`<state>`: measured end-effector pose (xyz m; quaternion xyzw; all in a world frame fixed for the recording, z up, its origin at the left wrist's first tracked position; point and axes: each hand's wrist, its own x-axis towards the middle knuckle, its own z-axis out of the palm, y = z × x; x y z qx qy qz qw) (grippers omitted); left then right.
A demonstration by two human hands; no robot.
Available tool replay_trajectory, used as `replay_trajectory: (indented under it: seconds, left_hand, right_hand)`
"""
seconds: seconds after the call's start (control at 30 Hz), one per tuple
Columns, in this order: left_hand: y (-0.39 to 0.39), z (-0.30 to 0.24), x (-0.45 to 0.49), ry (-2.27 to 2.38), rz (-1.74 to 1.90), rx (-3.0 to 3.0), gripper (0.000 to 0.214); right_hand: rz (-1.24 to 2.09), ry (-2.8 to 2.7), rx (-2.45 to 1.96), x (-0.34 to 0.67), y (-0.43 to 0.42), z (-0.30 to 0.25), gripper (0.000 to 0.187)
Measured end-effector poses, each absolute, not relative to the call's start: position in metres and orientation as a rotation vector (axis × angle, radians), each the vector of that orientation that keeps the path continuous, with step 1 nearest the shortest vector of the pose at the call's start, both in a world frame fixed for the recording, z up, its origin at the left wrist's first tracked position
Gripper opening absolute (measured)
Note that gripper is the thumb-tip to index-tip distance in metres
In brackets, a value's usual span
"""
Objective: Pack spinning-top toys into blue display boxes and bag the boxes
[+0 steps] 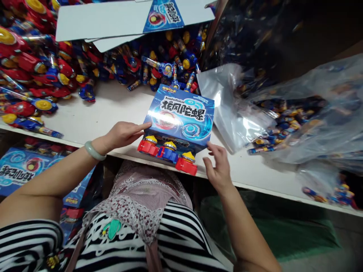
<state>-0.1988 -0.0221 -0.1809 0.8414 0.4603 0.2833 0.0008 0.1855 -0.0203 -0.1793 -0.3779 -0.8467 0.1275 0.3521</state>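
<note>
Nearest the camera is the striped shirt (184, 230), under an apron (153, 183). The box (177, 109) sits near the front edge of the bench (119, 100), turned slightly, printed top up. Three toys (170, 153), red, blue and red, stand in a row along its near side; whether they are fixed to it cannot be told.

Left hand (123, 134): fingers extended, index tip on the box's near left corner; whether the thumb grips is unclear. Right hand (219, 168): thumb and fingers parted, nothing between them, fingertips at the near right corner.

Assessment: handling looks light and balanced. Good practice is to steady the box evenly from both corners, keep fingers off the toys, and square it to the bench, since the right-hand red toy lies close to the edge and could be knocked off. The plastic bag (227, 105) just beside the box should be kept from catching.
</note>
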Motion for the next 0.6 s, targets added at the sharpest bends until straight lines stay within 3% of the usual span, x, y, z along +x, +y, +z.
replay_trajectory:
  seconds: [0.1,0.3,0.47,0.6]
  left_hand:
    - [-0.022,-0.177,-0.205,1.433,0.869,2.643,0.038]
    - [-0.018,-0.185,-0.199,1.347,1.002,2.733,0.038]
    - [-0.025,-0.178,-0.199,1.246,1.015,2.425,0.044]
    - [0.014,-0.166,-0.213,1.265,1.334,1.935,0.056]
  right_hand:
    - [0.279,-2.261,-0.834,0.183,-0.037,-0.165,0.065]
    - [0.153,-2.065,-0.947,0.154,-0.043,-0.186,0.048]
    - [0.351,-2.129,-1.016,0.169,-0.051,-0.195,0.063]
    - [0.659,-2.088,-1.070,0.205,-0.067,-0.210,0.082]
